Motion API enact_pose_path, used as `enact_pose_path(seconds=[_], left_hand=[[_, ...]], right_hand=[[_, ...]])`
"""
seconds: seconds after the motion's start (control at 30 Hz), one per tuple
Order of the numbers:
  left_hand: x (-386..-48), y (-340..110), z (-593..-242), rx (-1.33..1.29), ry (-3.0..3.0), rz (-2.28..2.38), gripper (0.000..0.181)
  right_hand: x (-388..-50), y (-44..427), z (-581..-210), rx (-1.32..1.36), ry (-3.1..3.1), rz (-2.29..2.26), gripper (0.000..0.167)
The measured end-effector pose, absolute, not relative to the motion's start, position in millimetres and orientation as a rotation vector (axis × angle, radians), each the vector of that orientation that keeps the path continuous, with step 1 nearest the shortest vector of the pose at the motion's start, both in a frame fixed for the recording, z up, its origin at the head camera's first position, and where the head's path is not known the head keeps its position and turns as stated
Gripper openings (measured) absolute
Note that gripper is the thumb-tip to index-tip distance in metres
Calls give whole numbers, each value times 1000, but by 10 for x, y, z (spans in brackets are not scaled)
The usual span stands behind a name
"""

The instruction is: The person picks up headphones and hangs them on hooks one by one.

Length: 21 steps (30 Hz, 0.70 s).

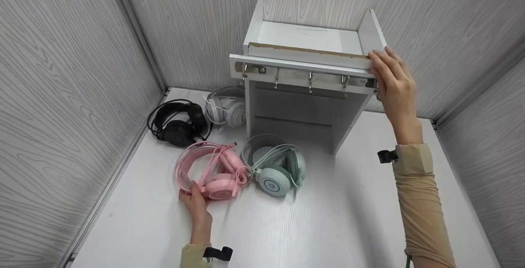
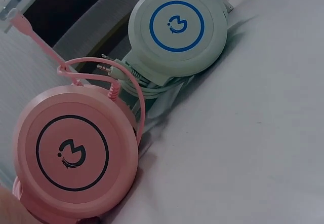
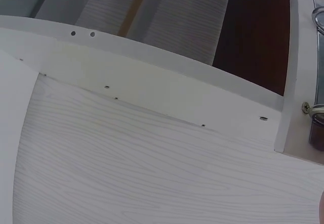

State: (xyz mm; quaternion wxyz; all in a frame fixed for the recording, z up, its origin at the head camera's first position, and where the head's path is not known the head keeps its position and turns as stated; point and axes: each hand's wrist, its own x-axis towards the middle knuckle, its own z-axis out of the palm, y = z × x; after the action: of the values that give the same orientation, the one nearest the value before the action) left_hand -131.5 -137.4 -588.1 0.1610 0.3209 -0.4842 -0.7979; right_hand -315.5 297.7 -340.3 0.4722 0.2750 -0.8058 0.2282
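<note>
A pink headset (image 1: 219,186) lies on the white tabletop (image 1: 287,235), left of centre, its arched headband turned leftward and its thin cable looped over it. Seen from the left wrist, its round earcup bears a black ring and logo. The left hand (image 1: 197,206) pinches the near side of the headband, thumb on top. Just right of it sits a pale green headset (image 1: 272,180) with a blue-ringed earcup.

Behind stands a white shelf unit (image 1: 307,55): a walled tray above, showing its pale floor, a hollow bay below, and a front rail (image 1: 293,71) carrying metal hooks. The right hand (image 1: 396,85) grips the rail's right end, fingers bent over the edge. A black headset (image 1: 180,132) lies behind the pink one.

The unit partly hides a white headset (image 1: 235,112). The left fingertips are hidden; the right wrist view catches only a sliver of skin.
</note>
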Motion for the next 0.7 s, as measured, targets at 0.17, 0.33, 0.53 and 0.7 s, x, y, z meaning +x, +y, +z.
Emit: enact_pose_path(seconds=[0.17, 0.33, 0.53, 0.7], left_hand=[[-1358, -1405, -5886, 935, -1333, -2311, 59], [-1403, -1452, -5911, 968, -1289, -2347, 63], [-1431, -1501, -5931, 992, -1260, -2361, 64], [-1448, -1541, -5942, 991, -1264, -2381, 68]], right_hand=[[-3125, 2900, -3382, 714, -1987, 450, 35], [-3106, 2850, -3393, 683, -2004, 426, 34], [-3071, 2788, -3388, 642, -2032, 459, 38], [-3066, 2757, -3389, 623, -2040, 469, 36]])
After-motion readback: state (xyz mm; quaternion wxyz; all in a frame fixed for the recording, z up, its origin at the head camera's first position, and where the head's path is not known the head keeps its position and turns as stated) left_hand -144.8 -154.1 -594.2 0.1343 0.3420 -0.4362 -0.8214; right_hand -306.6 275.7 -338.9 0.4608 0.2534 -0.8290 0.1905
